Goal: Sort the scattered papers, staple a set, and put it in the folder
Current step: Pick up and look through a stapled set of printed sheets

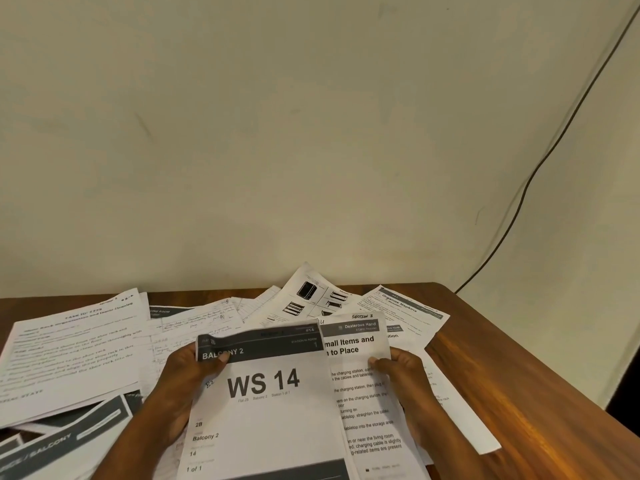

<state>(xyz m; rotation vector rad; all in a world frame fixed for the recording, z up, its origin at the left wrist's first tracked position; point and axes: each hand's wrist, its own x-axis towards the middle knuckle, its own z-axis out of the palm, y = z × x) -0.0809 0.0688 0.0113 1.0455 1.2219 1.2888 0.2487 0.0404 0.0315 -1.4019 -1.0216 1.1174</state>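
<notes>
A: Holding what?
B: I see left hand (188, 382) pinching WS 14 sheet (266, 410); right hand (403, 379) gripping Dexterous Hand sheet (363, 393). Loose papers (76, 344) lie at 9 to 1 o'clock on table (519, 375).

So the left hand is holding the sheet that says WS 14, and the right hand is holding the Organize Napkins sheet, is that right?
Not quite. In the head view the left hand does hold the WS 14 sheet, but the right hand holds the Dexterous Hand sheet, thumb on its right edge. The Organize Napkins sheet lies untouched on the table behind it.
</notes>
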